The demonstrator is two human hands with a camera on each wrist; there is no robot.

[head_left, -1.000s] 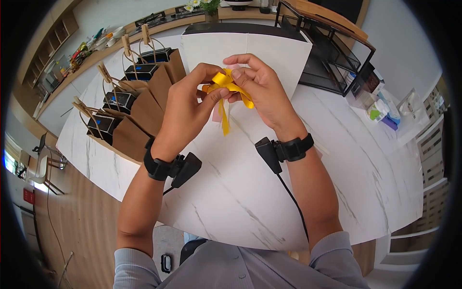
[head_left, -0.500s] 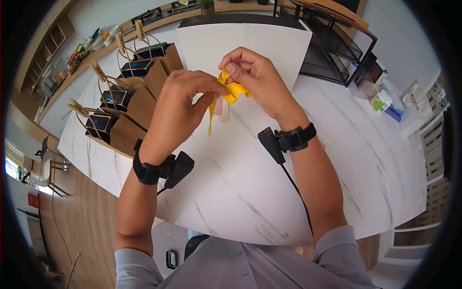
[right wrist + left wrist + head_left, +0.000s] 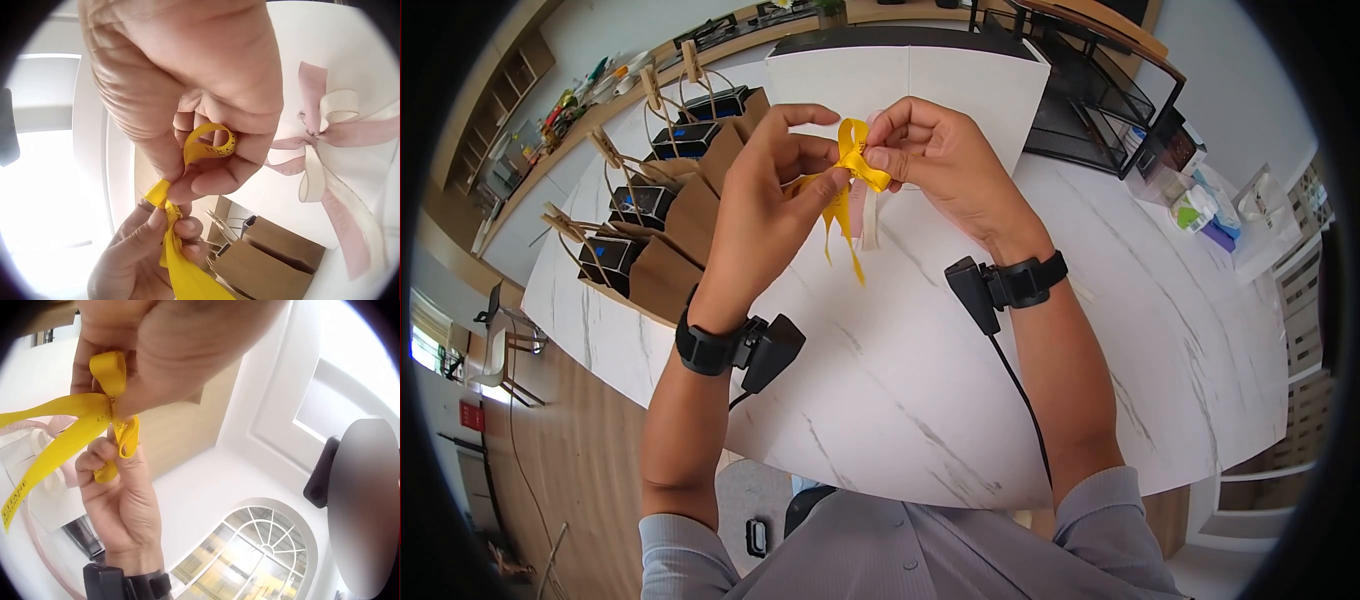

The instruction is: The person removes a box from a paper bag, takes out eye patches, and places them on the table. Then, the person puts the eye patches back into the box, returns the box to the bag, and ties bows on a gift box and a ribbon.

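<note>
Between both hands is a yellow printed ribbon (image 3: pixel 851 160) tied into a looped bow, raised above the table. My left hand (image 3: pixel 772 195) pinches it near the knot between thumb and fingers, index finger lifted away. My right hand (image 3: pixel 945 168) pinches the loop on the right. Two ribbon tails (image 3: pixel 59 450) hang loose past the left hand in the left wrist view. Behind the hands, a pink and cream ribbon bow (image 3: pixel 312 134) lies on the front of a large white box (image 3: pixel 990 100). The right wrist view shows a yellow loop (image 3: pixel 212 140) inside my right hand's curled fingers.
Brown paper bags (image 3: pixel 690 205) holding black boxes stand in a row on the left, wooden clothespins (image 3: pixel 605 147) on their handles. A black rack (image 3: pixel 1090 110) and small packages (image 3: pixel 1197 212) sit at the right of the marble-patterned table (image 3: pixel 880 400).
The left hand has shifted its hold on the yellow ribbon, its index finger now lifted. The right hand has moved from the upper loop to the right-hand one. Two tails now hang side by side.
</note>
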